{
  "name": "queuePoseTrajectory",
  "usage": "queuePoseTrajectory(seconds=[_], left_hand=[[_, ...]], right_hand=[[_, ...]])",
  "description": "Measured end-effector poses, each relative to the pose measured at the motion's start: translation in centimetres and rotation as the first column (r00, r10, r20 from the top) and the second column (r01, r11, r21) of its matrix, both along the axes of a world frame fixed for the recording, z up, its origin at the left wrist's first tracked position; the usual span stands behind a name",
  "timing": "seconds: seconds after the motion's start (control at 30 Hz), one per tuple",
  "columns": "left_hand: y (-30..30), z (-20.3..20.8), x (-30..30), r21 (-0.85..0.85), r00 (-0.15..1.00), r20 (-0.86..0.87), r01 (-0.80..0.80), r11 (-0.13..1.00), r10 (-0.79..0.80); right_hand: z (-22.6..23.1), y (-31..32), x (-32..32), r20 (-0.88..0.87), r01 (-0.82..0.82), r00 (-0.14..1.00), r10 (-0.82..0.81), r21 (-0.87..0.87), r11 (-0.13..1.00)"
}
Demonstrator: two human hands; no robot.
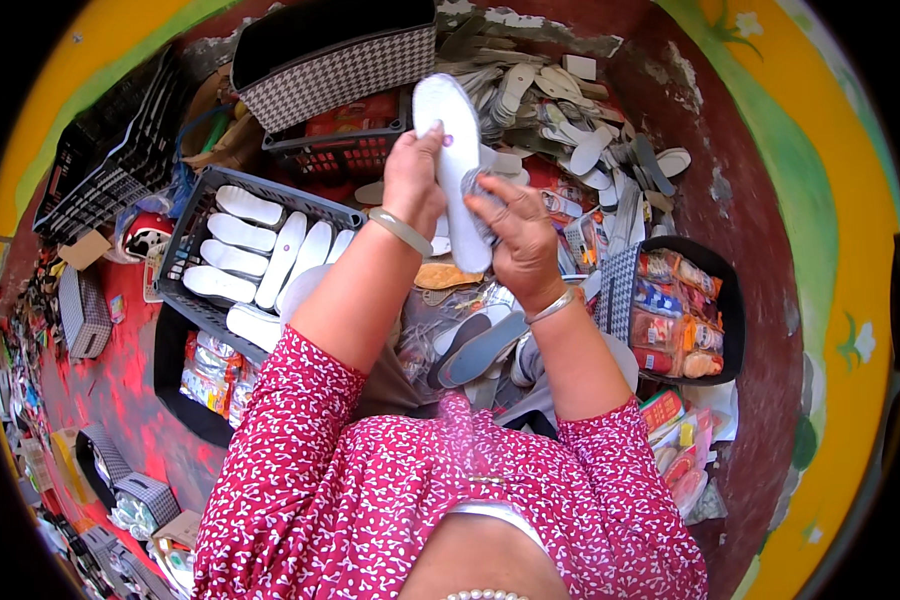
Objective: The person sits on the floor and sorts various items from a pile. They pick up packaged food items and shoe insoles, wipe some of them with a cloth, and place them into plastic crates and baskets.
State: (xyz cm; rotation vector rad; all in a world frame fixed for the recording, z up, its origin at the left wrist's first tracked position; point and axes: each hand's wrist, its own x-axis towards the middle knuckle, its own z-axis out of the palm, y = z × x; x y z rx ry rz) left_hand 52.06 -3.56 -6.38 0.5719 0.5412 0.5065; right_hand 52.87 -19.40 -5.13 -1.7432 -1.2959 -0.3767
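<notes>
In front of me a long white fuzzy insole is held up, toe end away from me. My left hand is closed on its left edge, the thumb lying on its top near a small purple mark. My right hand is at the insole's right side, its fingers bent around a grey, rough-textured piece that lies against the insole's middle. What exactly this grey piece is, I cannot make out; the fingers partly cover it. Below my hands, grey-soled footwear lies between my knees.
A dark crate on the left holds several white insoles. Loose insoles are heaped at the far right. A patterned box of wrapped packs stands at right, and another patterned box sits atop a crate at the back.
</notes>
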Motion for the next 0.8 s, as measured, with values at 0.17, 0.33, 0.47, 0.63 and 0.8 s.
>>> queuePoseTrajectory(seconds=[0.17,0.33,0.47,0.63,0.8], left_hand=[[4.0,0.0,-0.5,-0.035,0.969,-0.044,-0.246,0.969,0.245],[5.7,0.3,-0.7,-0.195,0.927,-0.053,-0.373,0.907,0.370],[5.4,0.6,-0.4,-0.229,0.909,-0.087,-0.416,0.880,0.408],[3.5,-1.8,0.6,-0.155,0.939,-0.039,-0.344,0.926,0.342],[3.3,-1.8,0.6,-0.283,0.942,-0.049,-0.332,0.900,0.333]], right_hand=[[0.0,-0.2,-1.2,-0.040,-0.087,0.995,0.087,-0.020,0.996],[-0.2,-1.7,-0.2,-0.188,-0.292,0.951,0.244,-0.295,0.910],[-2.4,-3.9,2.1,-0.677,-0.222,0.736,0.005,-0.234,0.947],[2.3,-1.8,2.3,-0.797,0.267,0.570,0.199,0.409,0.873],[-0.3,-0.6,0.0,-0.175,-0.063,0.982,0.073,0.063,0.996]])
